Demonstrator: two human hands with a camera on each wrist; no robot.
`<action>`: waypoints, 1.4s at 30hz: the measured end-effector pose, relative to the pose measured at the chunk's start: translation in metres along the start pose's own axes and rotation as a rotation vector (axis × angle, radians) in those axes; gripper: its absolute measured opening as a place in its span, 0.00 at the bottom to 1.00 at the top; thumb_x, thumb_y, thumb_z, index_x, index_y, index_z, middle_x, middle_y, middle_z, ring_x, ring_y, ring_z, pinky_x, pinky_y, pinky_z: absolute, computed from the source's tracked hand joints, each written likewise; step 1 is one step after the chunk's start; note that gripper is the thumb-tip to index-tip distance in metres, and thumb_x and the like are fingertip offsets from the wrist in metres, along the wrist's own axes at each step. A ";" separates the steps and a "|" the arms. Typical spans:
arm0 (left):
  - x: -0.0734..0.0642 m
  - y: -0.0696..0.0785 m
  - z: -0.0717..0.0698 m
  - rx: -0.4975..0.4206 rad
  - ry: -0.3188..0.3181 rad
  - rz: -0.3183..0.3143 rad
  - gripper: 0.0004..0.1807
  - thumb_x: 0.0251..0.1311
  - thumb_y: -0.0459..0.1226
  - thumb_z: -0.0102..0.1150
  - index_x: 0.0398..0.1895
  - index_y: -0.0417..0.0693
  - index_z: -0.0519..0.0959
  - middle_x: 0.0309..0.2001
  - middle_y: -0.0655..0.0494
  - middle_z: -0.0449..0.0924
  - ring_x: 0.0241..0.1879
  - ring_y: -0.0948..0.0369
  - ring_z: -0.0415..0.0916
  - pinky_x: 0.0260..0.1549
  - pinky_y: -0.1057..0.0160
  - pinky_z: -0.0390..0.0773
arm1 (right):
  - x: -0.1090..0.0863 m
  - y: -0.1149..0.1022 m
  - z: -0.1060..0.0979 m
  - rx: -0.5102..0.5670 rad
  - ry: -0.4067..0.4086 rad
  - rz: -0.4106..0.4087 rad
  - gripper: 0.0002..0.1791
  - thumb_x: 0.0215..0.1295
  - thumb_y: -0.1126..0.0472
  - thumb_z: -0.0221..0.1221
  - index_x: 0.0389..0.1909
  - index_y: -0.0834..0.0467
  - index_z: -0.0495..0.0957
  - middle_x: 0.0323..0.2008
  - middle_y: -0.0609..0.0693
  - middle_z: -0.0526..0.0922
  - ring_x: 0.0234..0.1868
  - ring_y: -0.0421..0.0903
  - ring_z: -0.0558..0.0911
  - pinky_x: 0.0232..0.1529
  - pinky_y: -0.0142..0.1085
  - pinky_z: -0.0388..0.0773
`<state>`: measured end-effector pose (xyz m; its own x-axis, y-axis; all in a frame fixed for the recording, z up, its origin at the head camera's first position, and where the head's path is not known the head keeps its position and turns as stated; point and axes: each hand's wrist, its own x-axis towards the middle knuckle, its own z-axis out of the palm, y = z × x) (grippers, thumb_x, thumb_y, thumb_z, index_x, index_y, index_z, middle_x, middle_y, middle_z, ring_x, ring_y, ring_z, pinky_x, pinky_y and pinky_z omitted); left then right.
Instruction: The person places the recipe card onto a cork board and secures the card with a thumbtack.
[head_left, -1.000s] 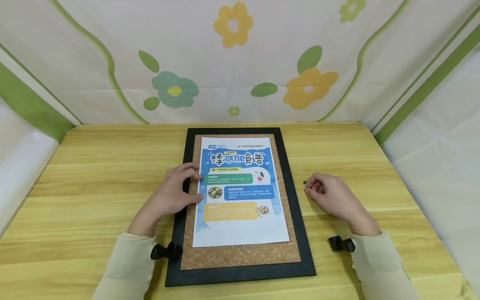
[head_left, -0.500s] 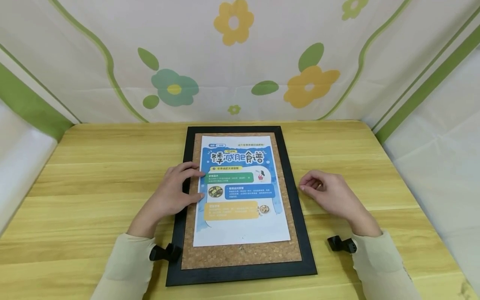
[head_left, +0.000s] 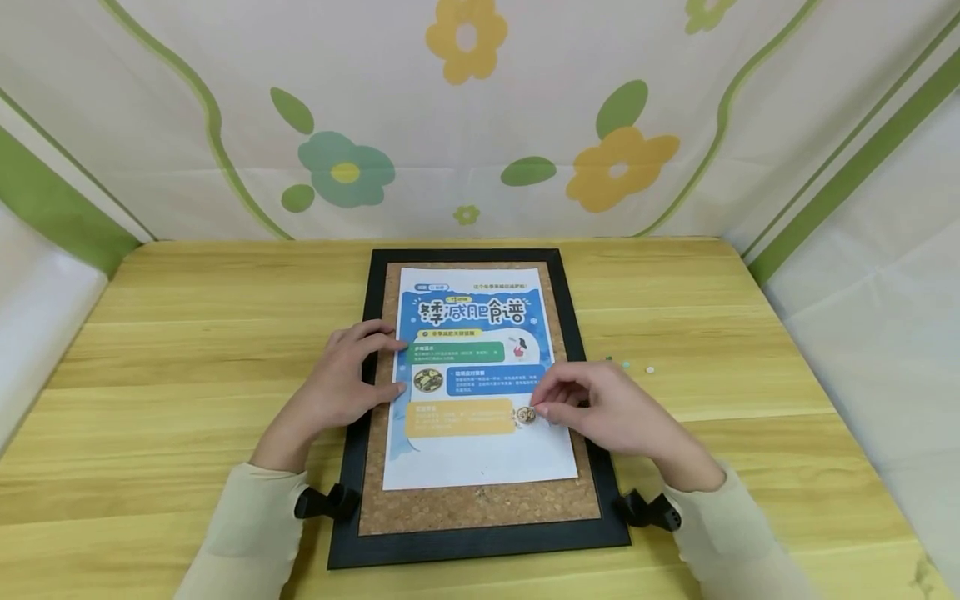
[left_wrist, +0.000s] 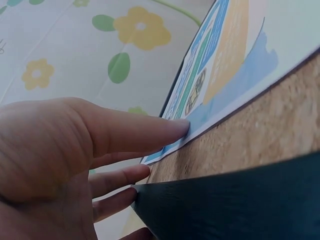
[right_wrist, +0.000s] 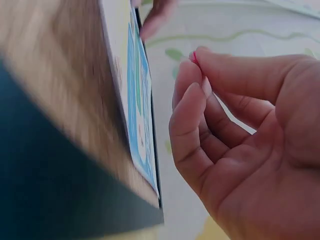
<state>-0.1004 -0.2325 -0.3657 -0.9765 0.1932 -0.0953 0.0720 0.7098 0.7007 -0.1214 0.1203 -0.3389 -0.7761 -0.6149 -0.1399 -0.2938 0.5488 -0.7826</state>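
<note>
A printed poster sheet (head_left: 480, 462) with blue, green and orange panels lies on the black-framed corkboard (head_left: 480, 515). My left hand (head_left: 345, 379) rests at the sheet's left edge, thumb and fingertips pressing on the paper with a gap between them. In the right wrist view a pink pushpin (right_wrist: 194, 57) shows as a small bit of colour, pinched between the thumb and index finger of my right hand (right_wrist: 245, 135). Over the lower right part of the sheet, in the head view, that right hand (head_left: 600, 408) hovers close to the printed bowl picture.
On the wooden table (head_left: 750, 333), right of the board, lie a few tiny pins, among them a white pin (head_left: 650, 369) and a pale green pin (head_left: 626, 364). A flower-printed cloth (head_left: 420, 108) hangs behind the table and at both sides.
My right hand has moved left from the table by the pins to over the sheet, carrying the pushpin. Pins it had covered now show. The left hand stays on the sheet's left edge.
</note>
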 end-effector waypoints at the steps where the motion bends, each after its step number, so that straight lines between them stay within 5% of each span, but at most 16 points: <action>1: -0.001 0.000 0.000 0.002 0.000 -0.002 0.27 0.64 0.36 0.74 0.67 0.41 0.83 0.78 0.38 0.66 0.76 0.34 0.57 0.70 0.28 0.66 | 0.002 -0.003 0.004 0.009 -0.023 -0.006 0.02 0.74 0.62 0.67 0.42 0.52 0.88 0.37 0.42 0.88 0.35 0.41 0.83 0.38 0.33 0.82; 11: -0.001 -0.002 0.003 0.013 0.001 -0.021 0.27 0.65 0.36 0.74 0.67 0.42 0.82 0.79 0.39 0.66 0.76 0.34 0.57 0.71 0.28 0.65 | 0.018 -0.021 0.031 0.127 -0.212 -0.071 0.02 0.75 0.61 0.67 0.40 0.51 0.88 0.35 0.41 0.87 0.34 0.40 0.82 0.39 0.32 0.82; 19: 0.002 -0.002 0.002 0.003 -0.012 -0.040 0.27 0.66 0.35 0.73 0.68 0.42 0.81 0.80 0.40 0.64 0.77 0.35 0.55 0.72 0.29 0.64 | 0.022 -0.019 0.041 0.174 -0.274 -0.084 0.05 0.74 0.63 0.67 0.38 0.50 0.88 0.36 0.42 0.89 0.33 0.39 0.83 0.39 0.33 0.82; 35: -0.001 0.001 0.002 -0.020 -0.011 -0.020 0.26 0.66 0.34 0.72 0.67 0.42 0.82 0.80 0.41 0.64 0.77 0.35 0.54 0.72 0.29 0.63 | 0.018 -0.017 0.050 0.220 -0.294 -0.019 0.04 0.73 0.63 0.68 0.38 0.51 0.88 0.35 0.43 0.90 0.31 0.38 0.81 0.35 0.30 0.79; 42: 0.000 -0.002 0.000 -0.045 -0.014 -0.036 0.25 0.65 0.34 0.72 0.66 0.41 0.82 0.80 0.41 0.64 0.77 0.36 0.54 0.72 0.29 0.63 | 0.023 -0.017 0.051 0.335 -0.315 0.072 0.03 0.73 0.65 0.68 0.40 0.61 0.87 0.32 0.53 0.90 0.32 0.44 0.88 0.38 0.34 0.88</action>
<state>-0.1001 -0.2334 -0.3670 -0.9753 0.1778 -0.1311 0.0271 0.6854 0.7276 -0.1057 0.0685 -0.3598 -0.5653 -0.7526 -0.3376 -0.0090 0.4149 -0.9098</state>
